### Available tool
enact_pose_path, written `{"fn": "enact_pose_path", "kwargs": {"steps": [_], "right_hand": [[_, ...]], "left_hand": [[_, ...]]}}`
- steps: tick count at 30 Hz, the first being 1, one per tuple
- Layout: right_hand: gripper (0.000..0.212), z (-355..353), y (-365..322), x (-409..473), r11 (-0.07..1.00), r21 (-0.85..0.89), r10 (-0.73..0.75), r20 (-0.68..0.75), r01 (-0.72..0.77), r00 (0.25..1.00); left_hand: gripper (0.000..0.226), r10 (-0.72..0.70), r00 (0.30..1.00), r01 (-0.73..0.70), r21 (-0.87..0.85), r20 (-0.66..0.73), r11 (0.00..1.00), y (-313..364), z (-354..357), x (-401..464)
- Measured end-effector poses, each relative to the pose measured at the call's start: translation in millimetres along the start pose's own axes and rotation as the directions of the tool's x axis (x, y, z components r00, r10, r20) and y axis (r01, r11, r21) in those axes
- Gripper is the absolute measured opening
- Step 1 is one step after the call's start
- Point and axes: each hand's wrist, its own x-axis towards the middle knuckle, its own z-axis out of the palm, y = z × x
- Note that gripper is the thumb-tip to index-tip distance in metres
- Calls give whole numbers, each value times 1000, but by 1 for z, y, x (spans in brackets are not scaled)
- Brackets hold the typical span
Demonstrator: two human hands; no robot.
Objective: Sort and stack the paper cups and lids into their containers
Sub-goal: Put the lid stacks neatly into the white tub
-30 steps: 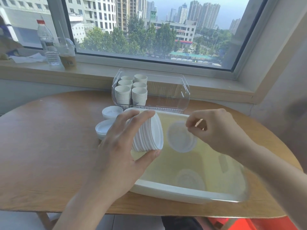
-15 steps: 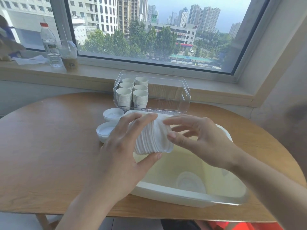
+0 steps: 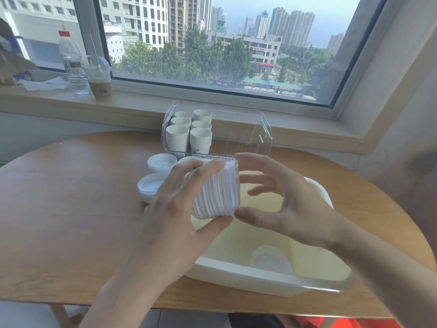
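No text, label or number can be read

Perhaps an office, high-rise window [image 3: 212, 43], wooden table [image 3: 59, 209], city view

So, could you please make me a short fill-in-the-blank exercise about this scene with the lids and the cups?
1. The left hand grips a stack of white ____.
2. The paper cups stand stacked inside a ____ plastic container.
3. A single lid lies in the pale yellow ____.
4. The water bottle on the windowsill has a ____ cap.

Missing words: lids; clear; tub; red
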Motion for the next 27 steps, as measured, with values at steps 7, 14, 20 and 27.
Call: {"fn": "enact_pose_path", "kwargs": {"steps": [7, 14, 20, 27], "right_hand": [[81, -1, -1, 4, 1000, 1, -17, 57, 17, 998], [84, -5, -3, 5, 993, -103, -48, 73, 56, 996], [87, -2, -5, 6, 989, -131, -65, 52, 71, 997], [86, -3, -3, 7, 989, -129, -63, 54, 69, 997]], "left_hand": [[80, 18, 1000, -18, -6, 8, 1000, -2, 0, 1], [85, 33, 999, -33, -4, 12, 999, -3, 2, 1], [81, 49, 999, -48, -7, 8, 999, -4, 2, 1], [79, 59, 998, -59, -15, 32, 998, -3, 2, 0]]}}
